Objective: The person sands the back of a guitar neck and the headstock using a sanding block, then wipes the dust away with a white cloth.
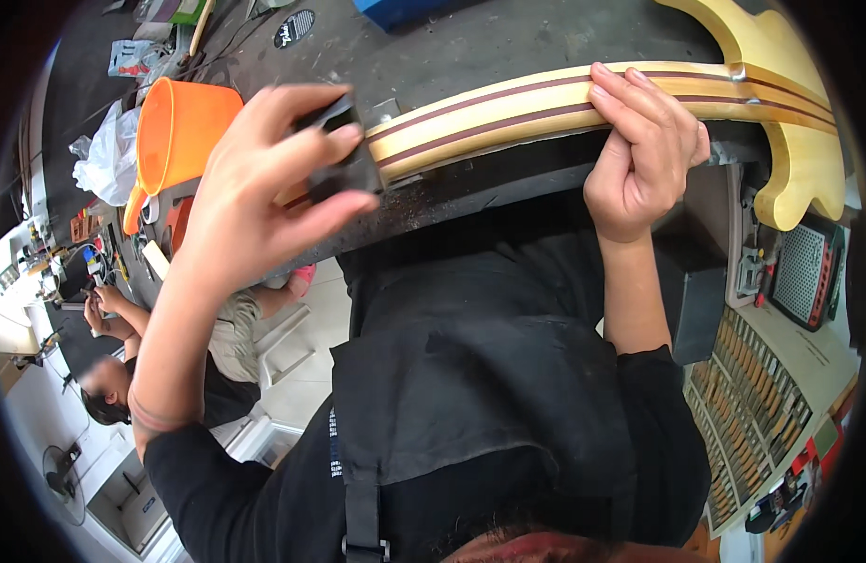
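Observation:
A pale wooden guitar neck [480,113] with dark stripes lies along the near edge of the dark workbench [489,38], its pale body [785,178] at the right. My left hand [264,183] is closed on a dark rectangular block [353,164] on the left part of the neck, partly hiding what is beneath. My right hand [639,155] grips the neck farther right, fingertips on its top surface and the rest curled over the near side.
An orange pitcher [179,127], white plastic bag [104,159] and blue container [395,9] are on the bench. A co-worker [114,385] works at the left, hands [104,310] on something small and dark. A rack of wooden-handled tools [743,403] stands lower right.

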A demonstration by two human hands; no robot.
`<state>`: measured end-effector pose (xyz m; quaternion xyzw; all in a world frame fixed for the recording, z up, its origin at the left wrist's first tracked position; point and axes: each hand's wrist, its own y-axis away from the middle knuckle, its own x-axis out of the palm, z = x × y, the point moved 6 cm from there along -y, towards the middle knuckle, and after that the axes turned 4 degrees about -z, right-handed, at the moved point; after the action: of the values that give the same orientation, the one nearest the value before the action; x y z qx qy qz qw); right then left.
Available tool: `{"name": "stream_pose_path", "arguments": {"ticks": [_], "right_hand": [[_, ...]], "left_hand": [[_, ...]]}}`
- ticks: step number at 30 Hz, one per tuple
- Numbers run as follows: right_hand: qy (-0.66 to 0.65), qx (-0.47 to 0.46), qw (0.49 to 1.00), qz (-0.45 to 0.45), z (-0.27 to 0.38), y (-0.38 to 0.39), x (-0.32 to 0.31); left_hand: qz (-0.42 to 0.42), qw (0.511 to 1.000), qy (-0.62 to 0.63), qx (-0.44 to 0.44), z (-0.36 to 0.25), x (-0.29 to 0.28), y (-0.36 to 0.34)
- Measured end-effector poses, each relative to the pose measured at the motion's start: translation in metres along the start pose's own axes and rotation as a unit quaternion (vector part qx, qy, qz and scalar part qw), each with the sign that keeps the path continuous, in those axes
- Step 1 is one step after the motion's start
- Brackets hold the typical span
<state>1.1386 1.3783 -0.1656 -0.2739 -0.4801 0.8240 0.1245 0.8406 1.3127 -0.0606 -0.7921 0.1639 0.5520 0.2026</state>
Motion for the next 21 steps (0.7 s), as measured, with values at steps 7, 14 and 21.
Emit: {"name": "stream_pose_path", "arguments": {"ticks": [7, 14, 21], "right_hand": [[0.007, 0.007, 1.000, 0.005, -0.006, 0.001, 0.001], [0.003, 0.003, 1.000, 0.008, 0.000, 0.002, 0.005], [-0.104, 0.080, 0.987, -0.094, -0.008, 0.004, -0.020]], "left_hand": [[-0.032, 0.997, 0.069, 0.013, -0.012, 0.033, -0.070], [-0.025, 0.999, 0.035, 0.033, -0.011, 0.023, -0.050], [-0.049, 0.908, 0.412, -0.057, -0.033, -0.017, -0.132]]}}
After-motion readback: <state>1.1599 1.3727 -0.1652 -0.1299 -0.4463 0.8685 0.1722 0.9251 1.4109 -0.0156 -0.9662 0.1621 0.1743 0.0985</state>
